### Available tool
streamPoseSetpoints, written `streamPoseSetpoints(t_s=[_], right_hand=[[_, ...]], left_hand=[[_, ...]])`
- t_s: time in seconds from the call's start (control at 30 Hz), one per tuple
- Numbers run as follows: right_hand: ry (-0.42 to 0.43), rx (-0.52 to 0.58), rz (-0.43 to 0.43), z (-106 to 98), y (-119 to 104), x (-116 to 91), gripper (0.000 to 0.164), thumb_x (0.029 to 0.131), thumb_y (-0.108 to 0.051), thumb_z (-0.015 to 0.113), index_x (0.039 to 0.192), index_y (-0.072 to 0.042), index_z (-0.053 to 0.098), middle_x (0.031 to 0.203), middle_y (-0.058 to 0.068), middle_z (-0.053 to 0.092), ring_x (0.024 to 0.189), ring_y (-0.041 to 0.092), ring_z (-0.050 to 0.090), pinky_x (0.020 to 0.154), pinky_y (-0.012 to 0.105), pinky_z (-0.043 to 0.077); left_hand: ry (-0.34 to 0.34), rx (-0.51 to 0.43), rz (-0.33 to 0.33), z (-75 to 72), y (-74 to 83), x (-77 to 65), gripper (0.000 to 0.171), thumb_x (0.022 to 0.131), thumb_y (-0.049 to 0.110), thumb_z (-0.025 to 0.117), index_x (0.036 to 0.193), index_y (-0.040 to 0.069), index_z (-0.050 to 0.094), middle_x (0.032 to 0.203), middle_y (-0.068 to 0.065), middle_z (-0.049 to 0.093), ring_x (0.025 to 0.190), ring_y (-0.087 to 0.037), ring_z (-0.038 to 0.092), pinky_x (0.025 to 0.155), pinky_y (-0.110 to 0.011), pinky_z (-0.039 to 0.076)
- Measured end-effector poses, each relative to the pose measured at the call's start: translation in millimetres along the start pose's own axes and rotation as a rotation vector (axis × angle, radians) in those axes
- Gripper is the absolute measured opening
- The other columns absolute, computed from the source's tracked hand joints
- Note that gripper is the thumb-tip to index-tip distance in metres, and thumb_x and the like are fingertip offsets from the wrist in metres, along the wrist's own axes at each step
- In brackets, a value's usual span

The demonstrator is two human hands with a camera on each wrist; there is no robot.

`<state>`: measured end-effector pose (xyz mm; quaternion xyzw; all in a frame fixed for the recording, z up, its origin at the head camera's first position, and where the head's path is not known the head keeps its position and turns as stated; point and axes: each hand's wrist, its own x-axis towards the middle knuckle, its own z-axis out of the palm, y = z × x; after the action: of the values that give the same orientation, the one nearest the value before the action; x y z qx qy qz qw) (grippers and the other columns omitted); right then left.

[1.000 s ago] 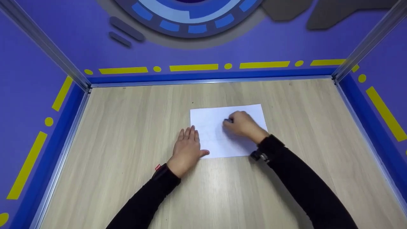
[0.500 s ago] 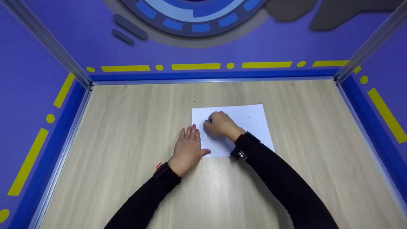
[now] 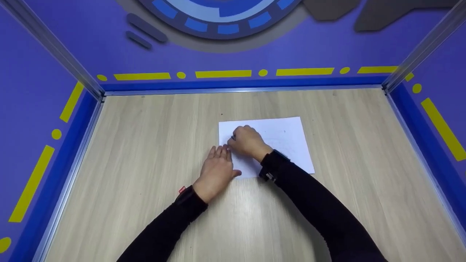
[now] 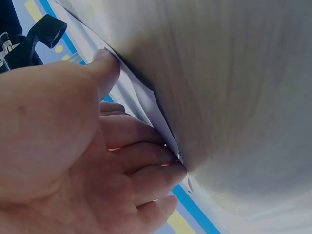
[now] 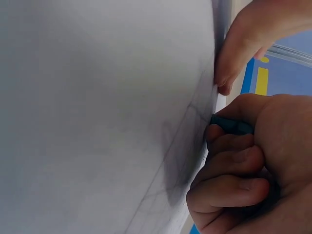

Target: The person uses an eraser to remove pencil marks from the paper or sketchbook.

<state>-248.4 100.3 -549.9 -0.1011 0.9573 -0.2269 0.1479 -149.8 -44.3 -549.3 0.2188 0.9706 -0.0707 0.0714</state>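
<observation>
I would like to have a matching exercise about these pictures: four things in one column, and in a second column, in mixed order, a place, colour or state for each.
Column one
1. left hand
2. right hand
3. paper
4. tabletop

Column two
A. white, with faint marks on it
B. curled around a small teal object
C. pale, with a wood grain
D. fingers extended, at the left edge of the white rectangle

Right pairs: 1-D, 2-B, 3-A, 4-C
</observation>
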Motion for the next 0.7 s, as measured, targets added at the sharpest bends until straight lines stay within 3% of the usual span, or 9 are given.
streamPoseSetpoints(t_s=[0.17, 0.27, 0.33, 0.4, 0.5, 0.7], right_hand=[[0.033, 0.021, 0.04, -7.5, 27.5, -9.5, 0.037, 0.102, -0.031, 0.067, 0.116, 0.001, 0.08, 0.121, 0.021, 0.075, 0.116, 0.038, 0.07, 0.106, 0.053, 0.058], [0.08, 0.052, 0.035, -15.3, 51.5, -18.8, 0.029, 0.099, -0.028, 0.067, 0.093, -0.001, 0.076, 0.099, 0.016, 0.072, 0.1, 0.035, 0.068, 0.091, 0.048, 0.057], [0.112, 0.076, 0.029, -21.7, 69.0, -25.6, 0.03, 0.096, -0.025, 0.066, 0.073, -0.007, 0.063, 0.079, 0.008, 0.059, 0.082, 0.03, 0.06, 0.074, 0.042, 0.05], [0.135, 0.094, 0.022, -28.7, 86.6, -31.9, 0.037, 0.093, -0.023, 0.065, 0.063, -0.014, 0.045, 0.067, 0.001, 0.043, 0.069, 0.025, 0.047, 0.063, 0.038, 0.037], [0.147, 0.11, 0.035, -39.3, 112.2, -41.1, 0.041, 0.092, -0.021, 0.064, 0.062, -0.02, 0.035, 0.062, -0.006, 0.032, 0.061, 0.018, 0.036, 0.058, 0.034, 0.029], [0.096, 0.119, 0.133, -60.2, 153.9, -58.3, 0.035, 0.095, -0.025, 0.063, 0.068, -0.015, 0.043, 0.068, -0.002, 0.038, 0.064, 0.02, 0.041, 0.058, 0.033, 0.032]], left_hand=[[-0.032, -0.007, -0.007, -0.4, -0.7, 0.5, 0.089, 0.106, 0.067, 0.057, 0.16, -0.004, 0.053, 0.17, -0.022, 0.052, 0.159, -0.035, 0.052, 0.136, -0.048, 0.036], [-0.052, -0.003, -0.014, -0.4, -0.9, -0.1, 0.089, 0.106, 0.067, 0.056, 0.161, -0.003, 0.052, 0.171, -0.021, 0.05, 0.16, -0.034, 0.051, 0.137, -0.047, 0.035], [-0.053, 0.003, -0.013, -0.5, -0.8, -0.5, 0.089, 0.107, 0.067, 0.056, 0.161, -0.003, 0.052, 0.171, -0.021, 0.051, 0.16, -0.033, 0.051, 0.137, -0.047, 0.035], [-0.051, 0.007, -0.011, -1.0, -0.5, -1.1, 0.088, 0.107, 0.067, 0.055, 0.161, -0.003, 0.052, 0.17, -0.021, 0.051, 0.16, -0.033, 0.051, 0.137, -0.047, 0.036], [-0.038, 0.006, -0.004, -2.1, 0.2, -2.0, 0.087, 0.108, 0.066, 0.054, 0.16, -0.003, 0.053, 0.17, -0.021, 0.052, 0.159, -0.033, 0.052, 0.136, -0.047, 0.037], [-0.048, 0.0, 0.001, -1.5, -0.3, -3.1, 0.088, 0.109, 0.066, 0.052, 0.162, -0.004, 0.05, 0.171, -0.022, 0.049, 0.161, -0.034, 0.049, 0.137, -0.048, 0.036]])
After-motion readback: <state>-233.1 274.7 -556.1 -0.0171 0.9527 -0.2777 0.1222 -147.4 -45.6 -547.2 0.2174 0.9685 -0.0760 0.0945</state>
